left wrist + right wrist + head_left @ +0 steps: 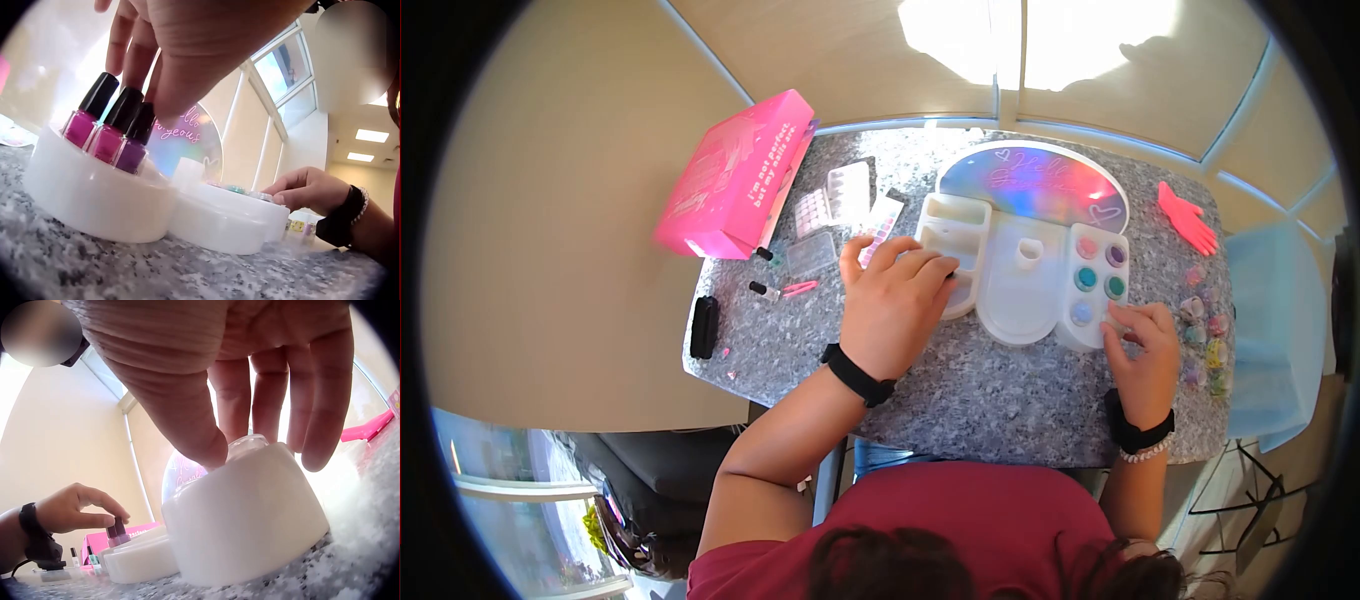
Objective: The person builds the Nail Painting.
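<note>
Left hand (pixel 897 297): thumb and fingertips are closed about the black cap (pixel 141 122) of the purple bottle (pixel 131 156).
Purple bottle: seated in the left tray (pixel 103 203), at the end of a row of three, directly beneath the grip; its long axis is set roughly upright, cap uppermost.
Neighbouring row: two magenta bottles (pixel 80 129) are stood alongside, so finger clearance is judged narrow.
Right hand (pixel 1148 355): a clear jar (pixel 249 445) is pinched between thumb and fingers at the near, outer corner of the right tray (pixel 240 519).
Nearer hand: the bottle is reached by the left, the jar by the right; the middle tray (pixel 1015 315) is interposed.
Head view: five other jars (pixel 1085 279) are displayed from above; the bottles are largely masked by the left hand.
Left wrist view: bottle colours and upright stance are revealed.
Right wrist view: thumb contact with the clear jar is revealed; whether it is fully seated cannot be told.
</note>
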The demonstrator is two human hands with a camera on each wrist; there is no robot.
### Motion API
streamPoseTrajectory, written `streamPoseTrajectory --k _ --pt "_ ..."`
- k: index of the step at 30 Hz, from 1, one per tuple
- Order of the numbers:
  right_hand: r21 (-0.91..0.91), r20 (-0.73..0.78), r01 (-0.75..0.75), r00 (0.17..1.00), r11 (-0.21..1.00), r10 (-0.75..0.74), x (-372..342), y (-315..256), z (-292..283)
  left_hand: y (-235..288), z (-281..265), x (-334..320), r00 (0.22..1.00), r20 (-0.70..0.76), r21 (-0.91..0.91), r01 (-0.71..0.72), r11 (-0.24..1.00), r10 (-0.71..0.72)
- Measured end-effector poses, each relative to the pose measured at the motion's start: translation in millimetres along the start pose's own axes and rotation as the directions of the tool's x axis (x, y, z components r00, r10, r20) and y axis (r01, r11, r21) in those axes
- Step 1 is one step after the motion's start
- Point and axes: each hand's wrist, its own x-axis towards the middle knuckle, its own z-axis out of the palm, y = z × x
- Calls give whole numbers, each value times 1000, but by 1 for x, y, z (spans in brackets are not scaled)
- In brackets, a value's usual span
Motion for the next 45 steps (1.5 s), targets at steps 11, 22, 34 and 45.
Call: streamPoseTrajectory --k 11,22,34,45 --pt "-3 13 -6 1000 1000 6 -1 0 2 -143 -34 -45 815 -160 547 542 637 -556" --pt "-8 -1 15 1000 1000 -15 -1 -1 1 -91 -55 -22 869 -289 269 477 837 -402" --pt "-10 1 -6 1000 1000 6 -1 -2 0 19 -14 -1 994 -66 -51 -93 994 89" --pt "3 3 -1 1000 1000 1 -1 0 1 8 12 1 996 4 -22 -85 996 85"
